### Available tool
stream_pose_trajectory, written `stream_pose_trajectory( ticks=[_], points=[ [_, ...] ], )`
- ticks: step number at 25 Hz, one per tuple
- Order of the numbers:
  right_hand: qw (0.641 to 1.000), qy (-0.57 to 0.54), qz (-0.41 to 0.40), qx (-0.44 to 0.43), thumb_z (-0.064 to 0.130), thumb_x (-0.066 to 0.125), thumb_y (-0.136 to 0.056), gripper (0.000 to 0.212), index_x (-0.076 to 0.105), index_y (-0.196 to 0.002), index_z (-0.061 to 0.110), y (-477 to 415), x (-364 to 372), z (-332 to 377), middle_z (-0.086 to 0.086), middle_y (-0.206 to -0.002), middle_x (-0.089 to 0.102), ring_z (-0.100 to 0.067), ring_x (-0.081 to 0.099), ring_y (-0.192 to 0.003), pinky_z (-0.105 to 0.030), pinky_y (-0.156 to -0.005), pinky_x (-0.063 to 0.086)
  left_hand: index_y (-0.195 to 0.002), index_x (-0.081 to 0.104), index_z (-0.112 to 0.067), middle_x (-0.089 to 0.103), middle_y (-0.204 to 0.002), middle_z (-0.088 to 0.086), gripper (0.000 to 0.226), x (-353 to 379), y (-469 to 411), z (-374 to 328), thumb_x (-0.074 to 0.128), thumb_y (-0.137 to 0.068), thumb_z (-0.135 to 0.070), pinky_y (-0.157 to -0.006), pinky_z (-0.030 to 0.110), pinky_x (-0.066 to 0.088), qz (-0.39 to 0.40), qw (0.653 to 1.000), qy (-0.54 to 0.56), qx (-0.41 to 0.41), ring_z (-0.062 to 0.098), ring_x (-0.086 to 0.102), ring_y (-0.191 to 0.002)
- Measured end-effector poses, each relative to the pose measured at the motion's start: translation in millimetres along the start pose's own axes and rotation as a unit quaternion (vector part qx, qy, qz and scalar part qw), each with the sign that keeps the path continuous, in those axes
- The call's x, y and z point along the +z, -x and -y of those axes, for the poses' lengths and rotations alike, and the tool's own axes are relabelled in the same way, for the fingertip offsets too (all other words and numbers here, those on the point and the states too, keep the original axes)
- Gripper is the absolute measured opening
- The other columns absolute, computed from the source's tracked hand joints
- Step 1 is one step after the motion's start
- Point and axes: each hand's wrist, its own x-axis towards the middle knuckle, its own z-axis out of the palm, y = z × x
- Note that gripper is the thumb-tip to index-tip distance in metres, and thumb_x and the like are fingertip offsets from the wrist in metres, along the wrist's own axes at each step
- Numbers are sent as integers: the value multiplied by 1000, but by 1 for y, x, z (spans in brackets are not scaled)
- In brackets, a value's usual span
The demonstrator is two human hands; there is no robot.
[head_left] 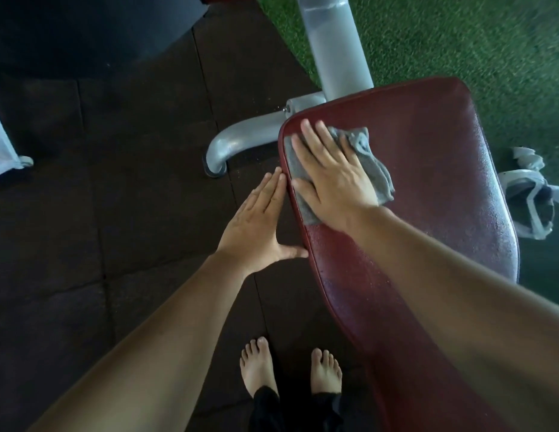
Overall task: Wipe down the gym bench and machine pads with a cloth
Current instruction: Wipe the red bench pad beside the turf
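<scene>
**While the cloth sits at the far corner, press flat and pull long strokes**

As the right hand (331, 179) lies flat on the grey cloth (370, 151) with fingers straight and spread, it presses the cloth onto the far left corner of the red surface (428, 198). The left hand (256, 226) is open as well and holds nothing. Its fingers are straight and together just beside the surface's left edge, and the thumb touches the rim, which seems to steady the pad.

The step in hand looks like the wipe of this corner. To do it well, keep the palm's weight even, so the cloth slides rather than rolls up. Its right side is bunched beyond the little finger, and smoothing it out would put more fabric on the vinyl. Long overlapping strokes from the far end toward the body should suit the shape. One pass should wrap over the rounded rim where the left thumb rests.

Nearer the body the surface glistens with fine specks. These may be spray droplets or only the vinyl's grain; the view is too soft to tell. If it is wet, that stretch probably needs the next passes.
</scene>
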Motion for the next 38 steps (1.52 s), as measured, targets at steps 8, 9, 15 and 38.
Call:
stream_pose_trajectory(
  ticks=[8,9,15,38],
  points=[
    [998,18,12,-51,47,37,-106,70,16,-166,17,-11,-9,-7,-4,-175,3,-25,1,-161,-52,-129,10,-162,-18,-18,-22,-171,-6,145,18,27,-16,72,-66,-80,-130,33,-2,-1,1000,-2,-12,7,-22,-156],
    [999,8,13,-42,47,36,-106,70,16,-166,17,-8,-7,-4,-4,-175,3,-25,1,-161,-51,-129,10,-162,-18,-18,-21,-172,-6,145,19,30,-19,73,-67,-79,-130,33,-2,0,1000,-2,-14,7,-21,-156],
    [997,5,37,-66,47,41,-106,71,17,-166,18,135,20,6,-1,-175,4,-20,-1,-161,-49,-130,11,-164,-13,-19,-20,-172,-8,141,28,44,-28,76,-70,-74,-130,32,1,-7,1000,4,-25,6,-19,-157],
    [995,-30,54,78,47,34,-107,72,6,-166,17,215,35,23,-3,-175,-3,-20,-6,-160,-50,-130,9,-163,-12,-10,-11,-174,6,148,50,70,-51,69,-64,-84,-131,40,9,-14,1000,-15,-18,20,-8,-160]
  ],
)
